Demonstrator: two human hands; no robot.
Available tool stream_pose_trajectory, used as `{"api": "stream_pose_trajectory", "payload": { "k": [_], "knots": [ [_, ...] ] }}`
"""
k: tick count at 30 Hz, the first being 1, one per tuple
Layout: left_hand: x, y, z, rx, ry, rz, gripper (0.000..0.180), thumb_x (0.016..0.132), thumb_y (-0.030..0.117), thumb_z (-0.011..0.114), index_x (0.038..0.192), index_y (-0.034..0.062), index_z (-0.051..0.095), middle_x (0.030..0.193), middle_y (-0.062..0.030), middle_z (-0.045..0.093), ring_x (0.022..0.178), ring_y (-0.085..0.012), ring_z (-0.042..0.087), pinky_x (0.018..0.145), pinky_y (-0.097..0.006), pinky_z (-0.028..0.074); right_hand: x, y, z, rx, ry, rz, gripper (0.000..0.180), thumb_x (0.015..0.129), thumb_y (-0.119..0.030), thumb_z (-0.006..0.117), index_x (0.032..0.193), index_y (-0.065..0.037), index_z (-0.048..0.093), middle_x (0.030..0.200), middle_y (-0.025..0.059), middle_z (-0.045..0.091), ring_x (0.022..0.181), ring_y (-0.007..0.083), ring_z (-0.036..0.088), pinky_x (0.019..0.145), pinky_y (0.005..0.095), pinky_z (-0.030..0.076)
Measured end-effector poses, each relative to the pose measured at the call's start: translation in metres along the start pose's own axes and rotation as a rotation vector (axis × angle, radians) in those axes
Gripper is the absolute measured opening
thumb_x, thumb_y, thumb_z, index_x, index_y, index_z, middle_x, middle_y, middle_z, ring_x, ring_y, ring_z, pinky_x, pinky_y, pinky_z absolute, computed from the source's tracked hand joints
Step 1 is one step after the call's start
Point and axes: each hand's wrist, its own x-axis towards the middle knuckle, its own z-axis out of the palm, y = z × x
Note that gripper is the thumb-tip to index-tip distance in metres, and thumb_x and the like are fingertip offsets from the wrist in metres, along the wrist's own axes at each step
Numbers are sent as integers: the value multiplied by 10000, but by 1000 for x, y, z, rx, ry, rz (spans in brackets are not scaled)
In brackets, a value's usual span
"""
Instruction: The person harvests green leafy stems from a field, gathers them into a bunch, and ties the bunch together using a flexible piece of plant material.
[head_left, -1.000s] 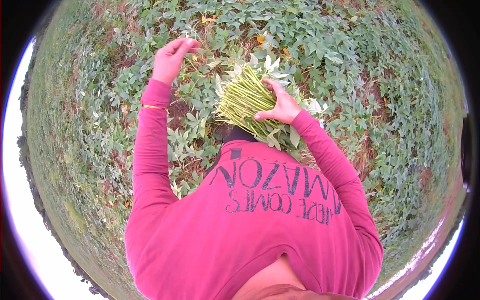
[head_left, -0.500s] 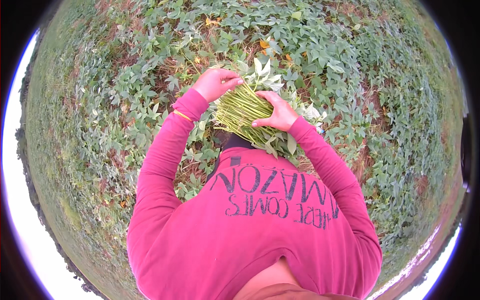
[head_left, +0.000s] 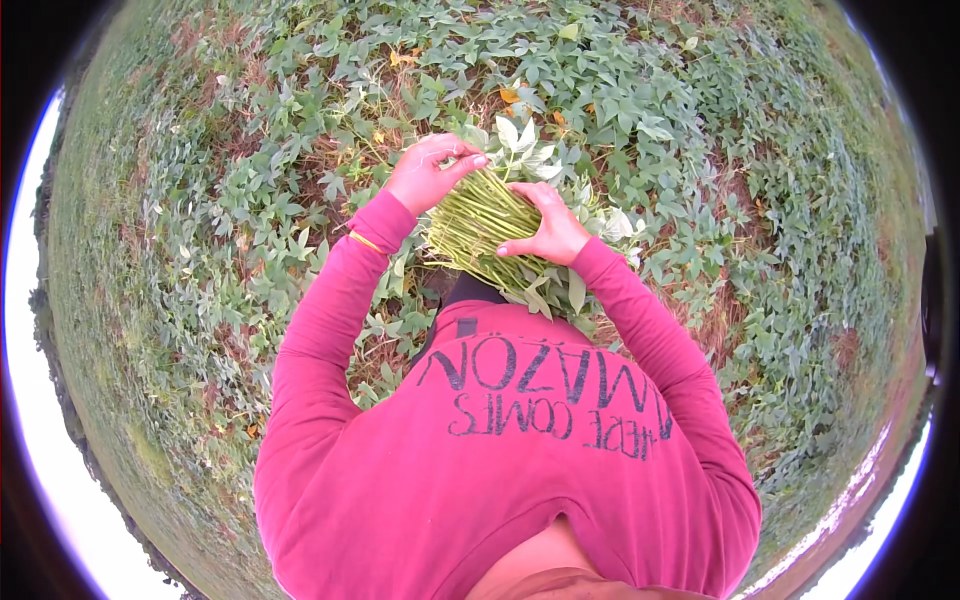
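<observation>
A thick bundle of long green leafy stems (head_left: 475, 232) rests at my lap, its leaves spreading out on the far and right sides. My right hand (head_left: 552, 226) is wrapped over the bundle's right side, thumb toward me and fingers on the far side. At the bundle's far left edge, my left hand (head_left: 428, 172) is closed in a pinch, with thumb and fingertips close to the stems. A thin pale strand seems to cross its fingers. What sits between those fingertips is too small to make out.
Low leafy vines (head_left: 640, 110) cover the ground all around me, with dry brown grass (head_left: 720, 310) showing between them. A few yellow-orange leaves (head_left: 510, 95) lie ahead. My pink sleeves reach forward on both sides of the bundle.
My left hand has shifted slightly at the bundle's far edge, and the pale strand across its fingers shows more clearly. My right hand keeps its hold on the stems.
</observation>
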Motion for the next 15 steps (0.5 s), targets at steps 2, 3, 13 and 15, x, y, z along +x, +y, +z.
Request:
{"api": "stream_pose_trajectory", "payload": {
  "k": [2, 3, 13, 15],
  "knots": [
    [4, 11, -9, -181, 33, -156, 237, 917, 238, 704, 1025, 28, 726, 914, -34, 689, 875, -113, 625, 807, -269, 485, -1, 1, -2, 127, 12, 48, 1042, 569, -424, 919, 1400, -41, 420, 1280, 172, 500, 1226, 330, 486, 1086, 419, 381],
    [7, 16, -16, -280, 79, -208, 245, 919, 232, 702, 1035, 17, 719, 913, -35, 692, 864, -104, 627, 799, -261, 486, -2, 4, -3, 199, 16, 85, 1045, 570, -419, 922, 1398, -33, 414, 1287, 174, 498, 1221, 322, 494, 1076, 415, 392],
    [24, -67, -183, 715, 486, -712, 480, 894, 478, 642, 1130, 66, 707, 1006, -88, 730, 938, -230, 684, 868, -379, 524, -7, 10, -2, 60, -57, 125, 895, 602, -380, 917, 1306, 16, 530, 1260, 173, 586, 1174, 265, 575, 1035, 379, 436],
    [17, -71, -179, 866, 200, -897, 552, 887, 576, 613, 1114, 84, 721, 1013, -92, 731, 963, -269, 686, 894, -403, 517, -12, 0, -5, 8, -65, 90, 875, 607, -345, 914, 1313, 2, 532, 1264, 164, 589, 1184, 283, 569, 1048, 388, 426]
  ]
}}
